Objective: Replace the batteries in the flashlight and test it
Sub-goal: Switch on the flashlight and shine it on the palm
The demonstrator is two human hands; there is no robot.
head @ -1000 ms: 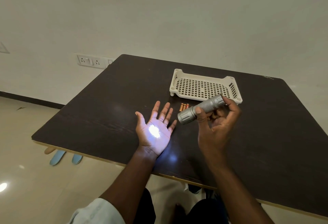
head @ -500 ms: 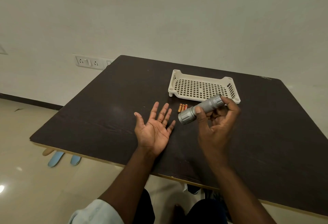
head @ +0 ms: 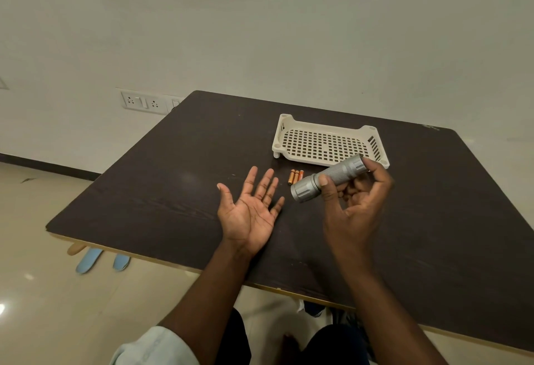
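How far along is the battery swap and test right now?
Looks nearly done: the silver metal flashlight is assembled in the right hand, aimed at the open left hand. A second ago it lit that palm; now the palm is dark. Three small orange batteries lie loose on the dark wooden table, beside the cream perforated plastic tray.

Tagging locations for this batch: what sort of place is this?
Probably a plain room in a home or office: a dark wooden table against a bare wall, a wall socket panel, glossy floor tiles with slippers underneath.
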